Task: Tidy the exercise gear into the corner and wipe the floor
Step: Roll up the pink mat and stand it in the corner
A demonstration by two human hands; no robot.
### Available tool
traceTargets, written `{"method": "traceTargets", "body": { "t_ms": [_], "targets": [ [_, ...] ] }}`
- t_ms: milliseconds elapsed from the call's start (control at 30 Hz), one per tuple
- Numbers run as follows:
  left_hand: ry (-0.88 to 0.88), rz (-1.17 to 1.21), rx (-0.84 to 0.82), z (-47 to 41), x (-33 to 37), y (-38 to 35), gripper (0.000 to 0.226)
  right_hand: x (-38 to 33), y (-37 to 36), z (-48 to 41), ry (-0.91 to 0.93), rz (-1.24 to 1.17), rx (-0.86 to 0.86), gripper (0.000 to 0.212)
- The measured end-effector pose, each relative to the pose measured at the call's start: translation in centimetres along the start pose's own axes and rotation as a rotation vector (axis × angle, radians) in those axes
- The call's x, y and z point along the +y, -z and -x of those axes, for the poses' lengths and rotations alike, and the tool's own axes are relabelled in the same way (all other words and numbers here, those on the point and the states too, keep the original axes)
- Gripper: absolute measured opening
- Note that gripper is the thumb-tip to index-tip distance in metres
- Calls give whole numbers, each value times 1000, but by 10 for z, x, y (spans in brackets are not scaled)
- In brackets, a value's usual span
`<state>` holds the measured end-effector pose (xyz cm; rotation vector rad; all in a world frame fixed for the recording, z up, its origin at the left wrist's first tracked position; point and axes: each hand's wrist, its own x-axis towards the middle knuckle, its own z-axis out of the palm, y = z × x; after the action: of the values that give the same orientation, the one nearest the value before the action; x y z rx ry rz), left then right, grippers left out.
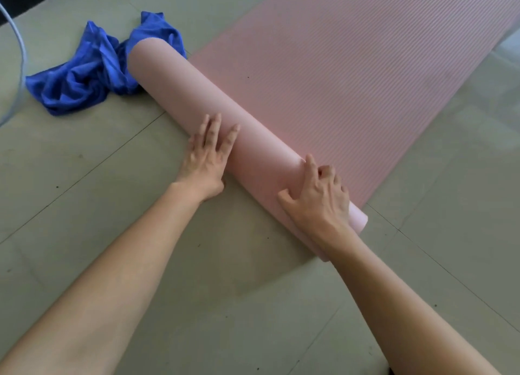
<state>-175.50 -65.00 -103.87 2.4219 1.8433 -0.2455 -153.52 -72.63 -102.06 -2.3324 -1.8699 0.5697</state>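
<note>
Looking down through the head camera, I see the pink mat (351, 79) lying on the tiled floor (84, 177), partly rolled up. The rolled part (174, 79) runs on a slant from the upper left down to the lower right. The flat, ribbed part spreads away from it toward the upper right corner and runs out of the picture there.

The left hand (206, 155) lies flat against the near side of the roll, about halfway along it. Its fingers (213, 129) are straight and a little spread, pressing on the pink surface without closing round anything, and the heel of the hand sits low, near the floor.

The right hand (320, 197) is on the roll close to its near end. Its fingers (326, 172) are bent over the crest of the roll and dig into it, the forefinger straighter than the rest, while the thumb is spread out on the near face. I read that as a clawed hold on the mat itself. Just past this hand the open end of the roll shows, with an edge of mat reaching down along the floor beside the forearm.

A crumpled blue cloth (81, 76) sits on the floor at the far end of the roll, touching it and partly hidden behind it. A pale tube (23, 65) curves along the left edge of the picture, apart from the cloth. Both forearms are bare and reach in from the bottom of the view.
</note>
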Motion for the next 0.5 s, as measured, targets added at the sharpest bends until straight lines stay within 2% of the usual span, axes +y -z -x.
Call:
{"method": "traceTargets", "body": {
  "t_ms": [100, 133, 233, 267, 367, 500],
  "targets": [
    [6, -110, -29, -25, 11, 1, 115, -7, -5, 0, 102, 40, 88, 74],
    [4, -143, -41, -35, 15, 4, 111, -11, -8, 1, 121, 55, 77, 82],
    [5, -194, -67, -65, 28, 21, 103, -11, -10, -5, 91, 142, -56, 127],
    [-5, -201, -67, -73, 33, 27, 103, -7, -9, -13, 72, 161, -77, 132],
    [-52, -206, -68, -84, 45, 40, 106, 10, 5, -43, 38, 124, -71, 122],
    [-27, -157, -50, -83, 62, 50, 105, 32, 47, -84, 14, -78, -310, 102]
  ]
}}
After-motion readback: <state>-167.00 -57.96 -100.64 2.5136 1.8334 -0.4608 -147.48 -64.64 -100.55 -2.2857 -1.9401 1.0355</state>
